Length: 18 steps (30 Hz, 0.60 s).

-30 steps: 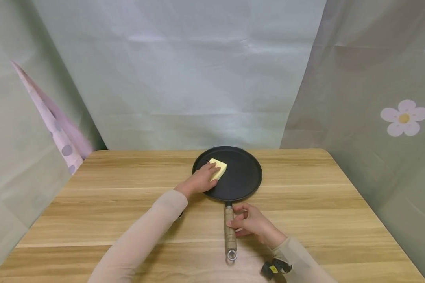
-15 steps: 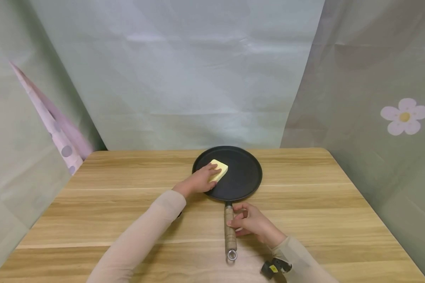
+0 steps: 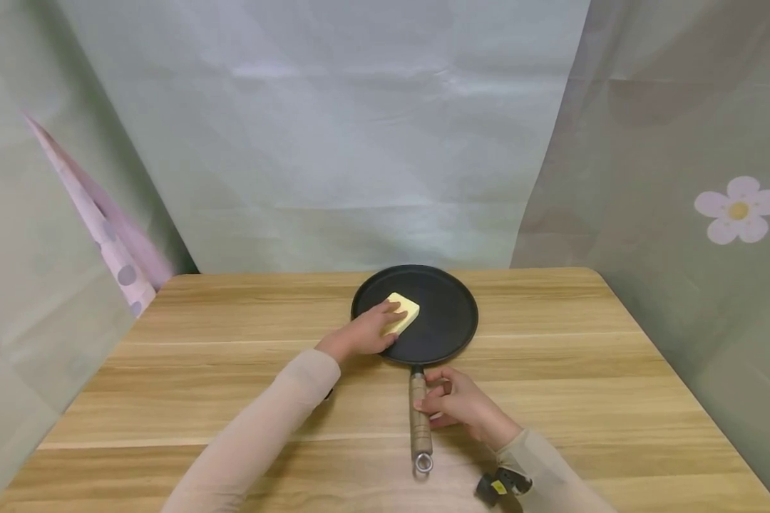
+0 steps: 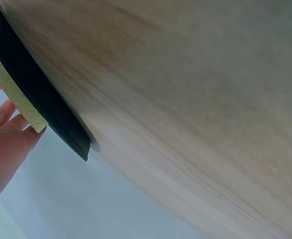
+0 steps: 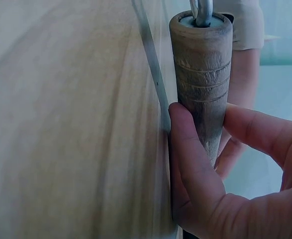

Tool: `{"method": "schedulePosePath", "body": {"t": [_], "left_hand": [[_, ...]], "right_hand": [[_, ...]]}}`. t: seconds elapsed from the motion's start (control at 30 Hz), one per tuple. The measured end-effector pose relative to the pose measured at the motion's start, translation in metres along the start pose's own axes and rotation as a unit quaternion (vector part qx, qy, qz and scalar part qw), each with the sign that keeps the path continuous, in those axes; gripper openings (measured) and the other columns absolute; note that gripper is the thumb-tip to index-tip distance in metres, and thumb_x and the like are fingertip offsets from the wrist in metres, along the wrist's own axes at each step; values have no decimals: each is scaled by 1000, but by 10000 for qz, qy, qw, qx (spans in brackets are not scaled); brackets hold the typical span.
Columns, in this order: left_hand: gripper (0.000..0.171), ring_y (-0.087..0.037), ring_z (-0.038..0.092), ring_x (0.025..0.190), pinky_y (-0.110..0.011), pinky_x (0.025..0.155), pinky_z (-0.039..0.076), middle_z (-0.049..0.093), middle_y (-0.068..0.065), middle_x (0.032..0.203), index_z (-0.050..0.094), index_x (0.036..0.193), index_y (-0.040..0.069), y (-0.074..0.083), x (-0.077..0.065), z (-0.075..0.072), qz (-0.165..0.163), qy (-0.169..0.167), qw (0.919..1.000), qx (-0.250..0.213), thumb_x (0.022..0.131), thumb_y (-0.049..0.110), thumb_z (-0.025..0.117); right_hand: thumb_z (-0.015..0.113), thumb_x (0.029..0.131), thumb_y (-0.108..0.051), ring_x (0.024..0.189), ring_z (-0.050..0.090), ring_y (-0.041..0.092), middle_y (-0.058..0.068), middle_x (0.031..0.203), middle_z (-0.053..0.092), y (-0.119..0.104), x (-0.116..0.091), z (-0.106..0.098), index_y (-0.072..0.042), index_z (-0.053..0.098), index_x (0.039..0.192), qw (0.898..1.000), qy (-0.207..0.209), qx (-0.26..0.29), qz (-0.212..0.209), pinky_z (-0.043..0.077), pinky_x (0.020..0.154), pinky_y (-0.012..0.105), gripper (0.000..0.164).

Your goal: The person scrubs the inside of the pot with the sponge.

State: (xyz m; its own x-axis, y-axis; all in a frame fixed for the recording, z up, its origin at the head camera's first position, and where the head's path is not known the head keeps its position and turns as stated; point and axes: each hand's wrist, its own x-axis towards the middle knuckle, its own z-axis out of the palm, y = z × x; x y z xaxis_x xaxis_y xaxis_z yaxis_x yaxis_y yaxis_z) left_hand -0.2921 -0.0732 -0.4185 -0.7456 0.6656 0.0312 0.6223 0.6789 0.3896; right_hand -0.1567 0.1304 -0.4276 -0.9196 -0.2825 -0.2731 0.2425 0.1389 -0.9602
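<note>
A black flat round pan (image 3: 445, 317) lies toward the back of the table. My left hand (image 3: 367, 332) grips a pale yellow sponge (image 3: 411, 314) against the left half of the pan's surface, fingers spread over its top and thumb at its near side. In the left wrist view the sponge (image 4: 17, 94) sits flat on the pan (image 4: 41, 89), with fingertips along its edge. My right hand (image 3: 465, 406) holds the wooden handle (image 3: 420, 427) between thumb and fingers from the right. In the right wrist view the handle (image 5: 202, 74) stands between thumb and finger, its ring end beyond them.
The wood-grain table (image 3: 199, 385) spreads around the pan on all sides. Pale green sheets (image 3: 385, 142) hang behind and at both sides, one with printed flowers (image 3: 738, 210). A small black device (image 3: 503, 486) sits at my right wrist.
My left hand and the sponge have slid slightly right and toward me across the pan. The right hand keeps its hold on the handle.
</note>
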Motion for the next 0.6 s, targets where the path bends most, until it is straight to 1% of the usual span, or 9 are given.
{"method": "schedulePosePath", "body": {"t": [0.3, 0.6], "left_hand": [[52, -39, 23, 142, -47, 114, 24, 32, -21, 151, 47, 142, 3, 4, 0, 3, 104, -42, 9999, -39, 93, 14, 61], [52, -35, 21, 143, -49, 112, 26, 31, -17, 153, 47, 142, 6, 6, -1, 6, 11, -92, 9999, 83, 93, 15, 61]], "right_hand": [[71, 81, 1, 71, 62, 18, 14, 89, 56, -1, -1, 0, 9, 44, 118, 10000, 38, 21, 47, 58, 66, 38, 47], [71, 80, 2, 70, 62, 18, 13, 88, 56, -1, 0, 0, 9, 44, 117, 10000, -6, 94, 26, 58, 66, 38, 47]]}}
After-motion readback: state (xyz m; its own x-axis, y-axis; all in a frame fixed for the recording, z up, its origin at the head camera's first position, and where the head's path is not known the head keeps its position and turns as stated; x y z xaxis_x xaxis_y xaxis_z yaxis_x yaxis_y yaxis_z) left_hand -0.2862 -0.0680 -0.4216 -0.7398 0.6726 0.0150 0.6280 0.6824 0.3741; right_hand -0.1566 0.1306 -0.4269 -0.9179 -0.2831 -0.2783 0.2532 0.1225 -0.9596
